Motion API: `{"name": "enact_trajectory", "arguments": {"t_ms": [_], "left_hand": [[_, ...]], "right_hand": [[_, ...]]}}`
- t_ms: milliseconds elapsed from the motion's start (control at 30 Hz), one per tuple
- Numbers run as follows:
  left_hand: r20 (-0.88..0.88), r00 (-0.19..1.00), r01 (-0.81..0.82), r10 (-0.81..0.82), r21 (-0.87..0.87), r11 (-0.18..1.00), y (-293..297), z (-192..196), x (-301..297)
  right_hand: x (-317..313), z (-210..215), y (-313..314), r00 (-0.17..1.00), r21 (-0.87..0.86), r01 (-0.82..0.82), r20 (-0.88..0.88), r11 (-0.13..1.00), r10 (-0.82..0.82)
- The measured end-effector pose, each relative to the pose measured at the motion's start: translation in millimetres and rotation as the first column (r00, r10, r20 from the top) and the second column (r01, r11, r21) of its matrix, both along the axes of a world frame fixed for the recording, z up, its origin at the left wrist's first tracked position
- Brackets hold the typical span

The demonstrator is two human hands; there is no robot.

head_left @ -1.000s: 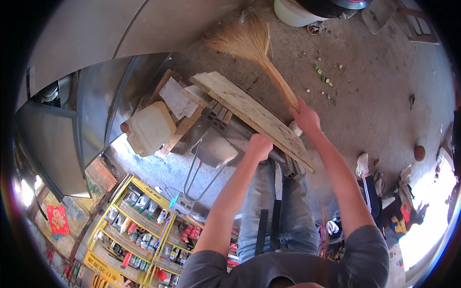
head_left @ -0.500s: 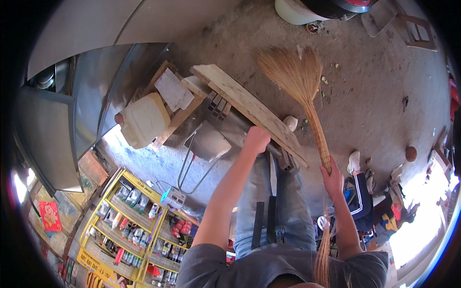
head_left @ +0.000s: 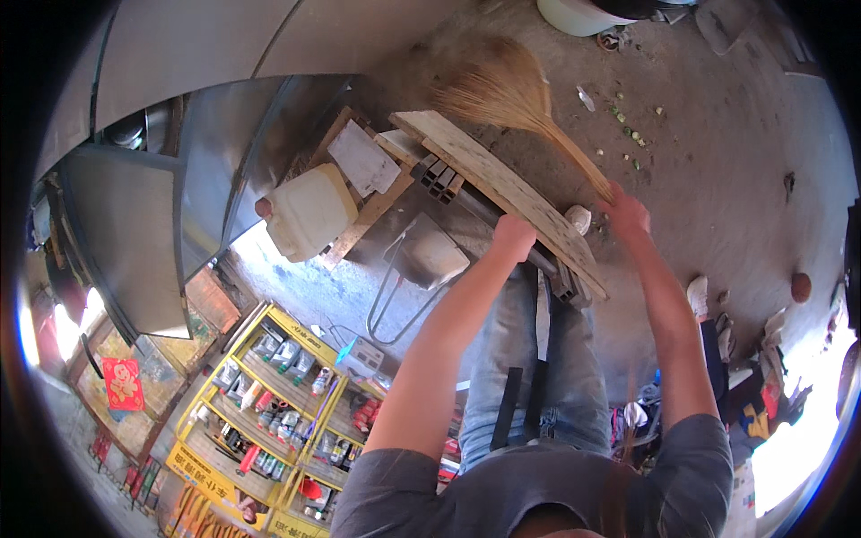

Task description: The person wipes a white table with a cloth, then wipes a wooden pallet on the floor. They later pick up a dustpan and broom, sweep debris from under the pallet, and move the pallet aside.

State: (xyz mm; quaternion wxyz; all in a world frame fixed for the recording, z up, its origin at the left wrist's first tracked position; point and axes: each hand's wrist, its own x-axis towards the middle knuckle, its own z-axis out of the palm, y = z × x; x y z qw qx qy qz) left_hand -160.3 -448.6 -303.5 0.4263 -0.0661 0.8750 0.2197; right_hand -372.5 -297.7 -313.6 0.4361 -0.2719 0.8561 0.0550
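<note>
Right hand (head_left: 625, 212) closed around the handle of a straw broom (head_left: 502, 90); the bristle head fans out on the concrete floor (head_left: 717, 161) well beyond the grip, blurred. Left hand (head_left: 513, 237) curled over the near edge of a long wooden plank (head_left: 502, 184), which runs diagonally between the two hands, tilted up off the floor as far as I can tell. Under the plank, just past the left grip, grooved bricks (head_left: 437, 174) and dark metal bars.

Progress, judged: sweeping looks partway. Small green scraps (head_left: 632, 134) and bits of litter lie on the floor beside the bristles, not gathered yet. A metal dustpan (head_left: 430, 255) with a wire handle sits left of the left hand, looks unused, nothing visible in it. So debris is left to collect and scoop.

Further left of the grip: a white plastic jug (head_left: 309, 211) and flat boards leaning against a metal wall. Yellow shelves (head_left: 287, 394) with small packages below.
</note>
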Motion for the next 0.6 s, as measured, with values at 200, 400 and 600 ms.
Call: {"name": "enact_trajectory", "arguments": {"t_ms": [200,400,600], "left_hand": [[0.035,0.999,0.004,0.000,-0.120,0.993,5,-2,-4],[0.081,0.995,0.064,-0.054,-0.117,0.991,-35,21,-10],[0.235,0.967,0.130,-0.101,-0.113,0.985,-104,69,-29]], "right_hand": [[-24,73,185,0.980,0.104,0.156,-0.139,0.982,-0.141],[-14,144,314,0.861,-0.035,0.508,0.053,0.861,-0.506],[10,184,345,0.575,-0.020,0.802,0.299,0.597,-0.762]]}}
